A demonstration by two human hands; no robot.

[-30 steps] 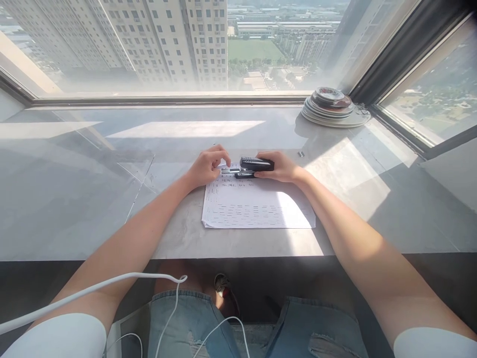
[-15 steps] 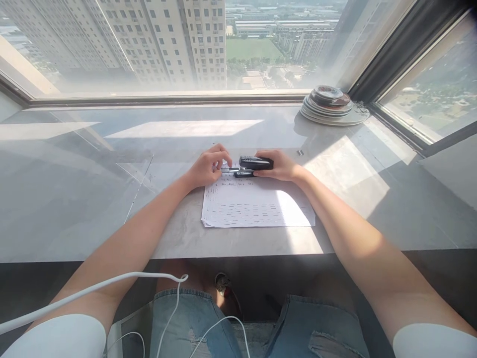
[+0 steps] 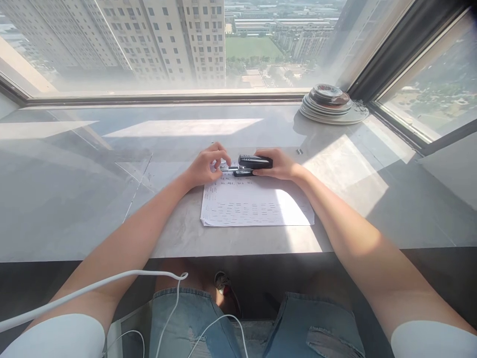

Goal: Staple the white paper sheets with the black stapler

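Observation:
A black stapler (image 3: 255, 161) lies above the upper part of the written paper sheets (image 3: 257, 204), its top arm raised a little from its base. My right hand (image 3: 278, 163) is wrapped round the stapler's right end. At the other end a thin metal part (image 3: 228, 169) sticks out to the left. My left hand (image 3: 208, 165) has thumb and forefinger pinched together at the tip of that metal part. The sheets carry rows of dark marks and lie near the front edge of the counter.
Small staple pieces (image 3: 299, 151) lie right of my right hand. A stack of plates (image 3: 330, 107) stands at the back right by the window frame (image 3: 167, 99). A white cable (image 3: 93, 288) crosses over my left forearm and lap.

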